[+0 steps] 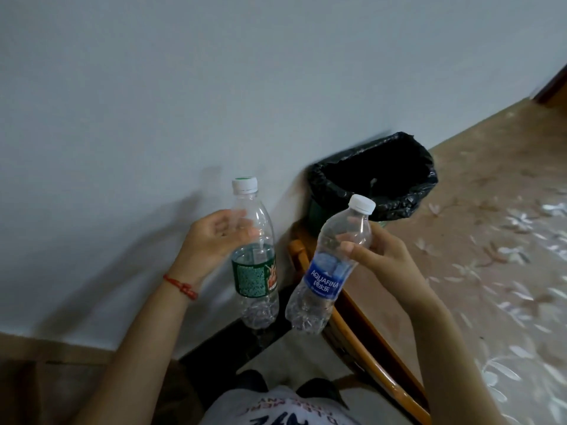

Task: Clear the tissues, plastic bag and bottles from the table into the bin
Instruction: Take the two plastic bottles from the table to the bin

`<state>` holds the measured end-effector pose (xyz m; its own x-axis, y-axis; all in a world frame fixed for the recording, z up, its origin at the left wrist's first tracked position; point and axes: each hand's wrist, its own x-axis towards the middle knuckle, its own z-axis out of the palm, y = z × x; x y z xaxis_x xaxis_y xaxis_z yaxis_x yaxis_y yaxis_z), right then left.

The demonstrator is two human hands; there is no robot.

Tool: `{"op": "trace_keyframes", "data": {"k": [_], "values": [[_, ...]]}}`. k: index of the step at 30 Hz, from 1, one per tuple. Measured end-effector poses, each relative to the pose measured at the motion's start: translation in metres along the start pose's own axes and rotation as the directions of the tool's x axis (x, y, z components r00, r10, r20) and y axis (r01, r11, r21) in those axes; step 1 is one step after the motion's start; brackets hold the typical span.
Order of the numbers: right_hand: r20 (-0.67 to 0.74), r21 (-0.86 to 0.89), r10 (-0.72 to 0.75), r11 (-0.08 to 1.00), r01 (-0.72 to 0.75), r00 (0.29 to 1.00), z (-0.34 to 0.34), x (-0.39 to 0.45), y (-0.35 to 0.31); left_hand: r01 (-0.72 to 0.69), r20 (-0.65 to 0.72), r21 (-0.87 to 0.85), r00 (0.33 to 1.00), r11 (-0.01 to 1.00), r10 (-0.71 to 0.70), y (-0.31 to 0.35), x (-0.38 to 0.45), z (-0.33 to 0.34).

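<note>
Two bottles are up: the left hand (pixel 214 237) clamps the green-label bottle (pixel 254 256), the right hand (pixel 380 253) grips the blue-label bottle (pixel 328 268). Just beyond both hands sits the bin (pixel 399 200), so only the drop remains for these; tissues and bag aren't visible.

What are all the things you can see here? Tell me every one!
green-label bottle: 1, clear with white cap, upright in the left hand
blue-label bottle: 1, clear with white cap, tilted in the right hand
bin: 1, black liner, on the floor by the wall
wooden chair: 1, brown, below the bottles
wall: 1, pale grey
floor: 1, beige with flower pattern
red bracelet: 1, on the left wrist
left hand: 1, gripping a bottle
right hand: 1, gripping a bottle
</note>
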<state>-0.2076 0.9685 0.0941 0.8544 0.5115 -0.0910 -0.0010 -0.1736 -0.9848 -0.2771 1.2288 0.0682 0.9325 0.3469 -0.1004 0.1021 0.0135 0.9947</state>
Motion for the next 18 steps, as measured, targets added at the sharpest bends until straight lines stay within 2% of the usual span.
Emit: {"op": "trace_keyframes", "data": {"k": [5, 11, 18], "values": [[-0.111, -0.012, -0.007, 1.000, 0.006, 0.994, -0.021, -0.009, 0.001, -0.019, 0.103, 0.020, 0.995, 1.000, 0.017, 0.013, 0.022, 0.024], [-0.179, 0.003, 0.013, 1.000, -0.013, 0.984, -0.047, -0.018, 0.003, -0.022, 0.192, 0.018, 0.981, 1.000, 0.019, 0.016, 0.035, 0.059], [-0.204, 0.010, -0.017, 1.000, 0.020, 0.979, -0.081, -0.002, -0.003, -0.049, 0.151, -0.040, 0.987, 0.998, 0.055, 0.021, 0.052, 0.092]]}}
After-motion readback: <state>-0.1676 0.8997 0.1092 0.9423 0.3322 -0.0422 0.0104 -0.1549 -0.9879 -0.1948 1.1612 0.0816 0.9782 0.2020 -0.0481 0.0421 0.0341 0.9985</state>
